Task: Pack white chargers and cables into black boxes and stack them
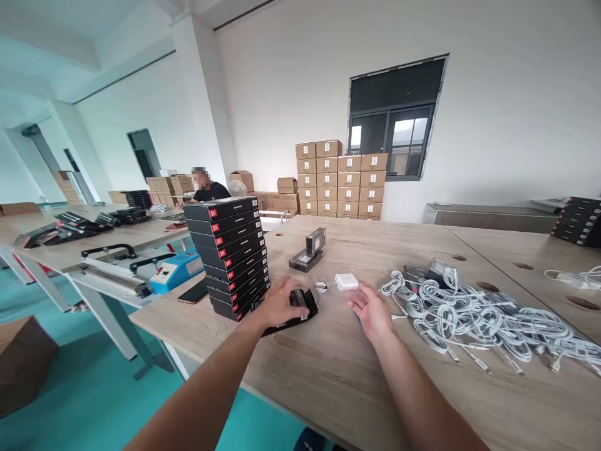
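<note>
My left hand point(282, 305) is curled over an opened black box point(307, 308), its thumb and fingers around the dark part at the box's end. What lies inside is mostly hidden by the hand. To the right, my right hand point(370, 308) is turned palm inward with its fingers loosely stretched and apart. Its fingertips are close to a white charger point(346, 282) lying on clear plastic; whether they touch it I cannot tell. A small round black-and-white label point(321, 287) lies between the hands. Left of my left hand rises a tall stack of black boxes point(235, 257) with red marks.
A heap of coiled white cables point(469, 313) covers the right of the wooden table point(328, 376). Two dark packages point(307, 258) stand farther back. A phone point(193, 292) lies by the left edge, near a blue sealing machine point(176, 270). A person point(211, 188) sits beyond.
</note>
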A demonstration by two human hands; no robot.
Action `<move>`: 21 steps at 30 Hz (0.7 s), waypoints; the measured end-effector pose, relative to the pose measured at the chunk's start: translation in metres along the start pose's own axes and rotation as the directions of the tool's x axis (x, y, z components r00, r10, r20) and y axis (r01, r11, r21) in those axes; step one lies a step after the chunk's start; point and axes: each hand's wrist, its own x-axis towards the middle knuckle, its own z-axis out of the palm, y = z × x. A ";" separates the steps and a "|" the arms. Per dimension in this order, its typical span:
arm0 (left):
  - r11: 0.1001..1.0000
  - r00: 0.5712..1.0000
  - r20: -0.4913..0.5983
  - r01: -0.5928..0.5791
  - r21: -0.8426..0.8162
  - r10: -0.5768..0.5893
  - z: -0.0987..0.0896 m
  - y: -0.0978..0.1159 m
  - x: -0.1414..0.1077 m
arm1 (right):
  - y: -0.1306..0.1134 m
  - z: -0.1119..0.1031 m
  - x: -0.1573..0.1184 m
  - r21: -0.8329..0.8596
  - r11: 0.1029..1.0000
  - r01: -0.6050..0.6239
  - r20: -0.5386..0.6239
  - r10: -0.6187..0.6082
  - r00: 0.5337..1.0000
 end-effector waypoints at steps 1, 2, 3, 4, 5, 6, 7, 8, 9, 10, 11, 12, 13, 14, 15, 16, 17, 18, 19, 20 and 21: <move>0.992 0.995 0.100 0.007 0.127 -0.020 -0.001 0.002 0.006 | 0.001 0.000 0.001 0.018 1.000 0.010 -0.022 -0.009 1.000; 0.976 0.984 0.169 0.016 0.217 -0.054 0.000 0.004 0.011 | 0.002 -0.001 0.001 0.032 0.999 0.019 -0.035 -0.018 0.999; 0.962 0.973 0.213 0.023 0.273 -0.084 0.001 0.006 0.015 | 0.002 -0.001 0.001 0.041 0.999 0.030 -0.040 -0.028 0.999; 0.954 0.966 0.240 0.022 0.300 -0.098 0.002 0.008 0.019 | 0.003 0.000 0.000 0.046 0.998 0.040 -0.039 -0.038 0.999; 0.951 0.962 0.255 0.015 0.307 -0.098 0.003 0.010 0.021 | 0.004 0.000 -0.001 0.047 0.998 0.051 -0.032 -0.050 0.998; 0.952 0.961 0.262 0.003 0.305 -0.087 0.003 0.011 0.022 | 0.005 0.001 -0.002 0.045 0.997 0.064 -0.022 -0.063 0.998; 0.954 0.963 0.262 -0.014 0.300 -0.069 0.004 0.013 0.022 | 0.006 0.003 -0.004 0.038 0.996 0.077 -0.010 -0.077 0.997; 0.954 0.965 0.258 -0.031 0.300 -0.050 0.004 0.015 0.021 | 0.006 0.004 -0.005 0.026 0.995 0.092 0.003 -0.092 0.996; 0.953 0.968 0.248 -0.043 0.301 -0.034 0.003 0.018 0.019 | 0.007 0.006 -0.007 0.010 0.994 0.108 0.015 -0.108 0.994; 0.951 0.973 0.228 -0.050 0.305 -0.022 0.001 0.021 0.016 | 0.007 0.008 -0.008 -0.010 0.992 0.124 0.028 -0.123 0.992; 0.948 0.980 0.201 -0.049 0.314 -0.015 0.000 0.023 0.012 | 0.008 0.010 -0.010 -0.031 0.990 0.138 0.042 -0.136 0.990; 0.944 0.986 0.168 -0.043 0.327 -0.013 -0.003 0.026 0.008 | 0.008 0.011 -0.012 -0.053 0.988 0.147 0.058 -0.144 0.988; 0.939 0.991 0.137 -0.036 0.341 -0.012 -0.005 0.028 0.005 | 0.008 0.013 -0.014 -0.072 0.986 0.152 0.074 -0.147 0.986; 0.934 0.994 0.109 -0.033 0.357 -0.007 -0.008 0.029 0.001 | 0.008 0.014 -0.017 -0.087 0.985 0.151 0.093 -0.143 0.985; 0.926 0.996 0.088 -0.036 0.375 0.003 -0.011 0.030 -0.003 | 0.008 0.015 -0.019 -0.101 0.984 0.146 0.114 -0.135 0.984; 0.919 0.997 0.074 -0.046 0.391 0.018 -0.014 0.030 -0.006 | 0.007 0.015 -0.022 -0.113 0.984 0.138 0.136 -0.122 0.983; 0.913 0.997 0.064 -0.057 0.404 0.034 -0.016 0.030 -0.010 | 0.006 0.016 -0.024 -0.125 0.984 0.127 0.157 -0.107 0.982; 0.908 0.997 0.057 -0.068 0.413 0.049 -0.019 0.030 -0.013 | 0.005 0.016 -0.026 -0.135 0.984 0.115 0.173 -0.091 0.981; 0.905 0.997 0.052 -0.076 0.418 0.060 -0.022 0.030 -0.016 | 0.005 0.017 -0.028 -0.144 0.984 0.103 0.184 -0.075 0.980; 0.905 0.997 0.050 -0.080 0.418 0.066 -0.024 0.030 -0.018 | 0.004 0.017 -0.030 -0.152 0.984 0.092 0.190 -0.062 0.980; 0.906 0.996 0.050 -0.083 0.414 0.068 -0.026 0.030 -0.021 | 0.003 0.018 -0.032 -0.159 0.984 0.084 0.192 -0.053 0.980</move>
